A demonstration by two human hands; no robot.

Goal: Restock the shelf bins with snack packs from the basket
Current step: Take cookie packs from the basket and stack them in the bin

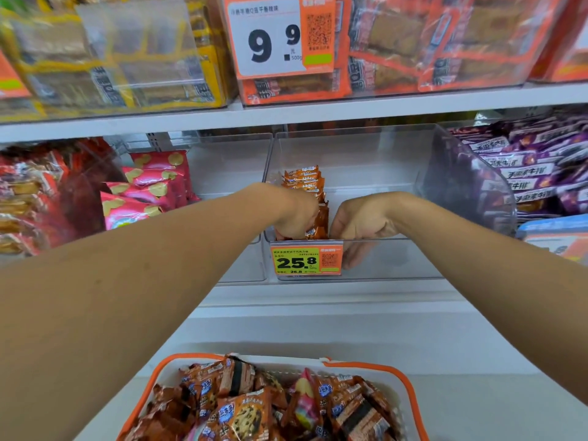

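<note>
Left hand [294, 214] gripping orange packs [307, 183] inside clear bin [366, 154]; right hand [359, 224] curled, seemingly empty, at 3 o'clock of them — likely toppling once released, row standing loosely.

free: right and rear of clear bin [381, 160] at frame centre | blocked: orange packs [305, 183] left-front; shelf board [286, 113] above
</note>
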